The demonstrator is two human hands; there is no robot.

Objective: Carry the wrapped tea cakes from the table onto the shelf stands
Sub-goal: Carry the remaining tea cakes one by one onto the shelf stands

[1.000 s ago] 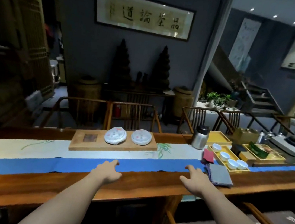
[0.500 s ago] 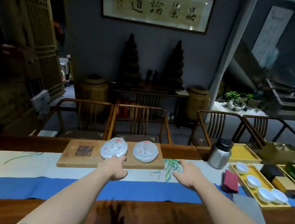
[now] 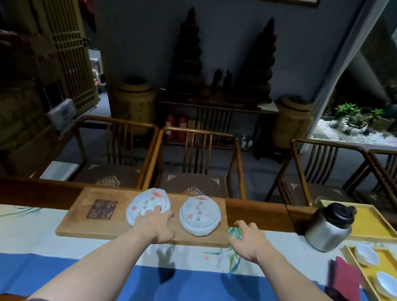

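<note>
Two round tea cakes in white printed wrappers lie side by side on a wooden board (image 3: pixel 90 224) on the table. My left hand (image 3: pixel 154 224) reaches over the board, its fingertips touching the near right edge of the left tea cake (image 3: pixel 145 203). The right tea cake (image 3: pixel 200 215) lies untouched. My right hand (image 3: pixel 248 240) hovers with fingers spread and relaxed just right of the board's corner, a short way from the right cake, holding nothing. No shelf stands can be made out.
A white and blue runner (image 3: pixel 104 275) covers the table. A steel canister (image 3: pixel 329 227) stands at right, with yellow trays (image 3: pixel 372 224) holding white cups (image 3: pixel 388 284) and a red cloth (image 3: pixel 345 283). Wooden chairs (image 3: pixel 196 160) line the far side.
Both hands have moved forward from the table's near edge to the board. The left hand now touches the left tea cake, and the view has closed in on the board.
</note>
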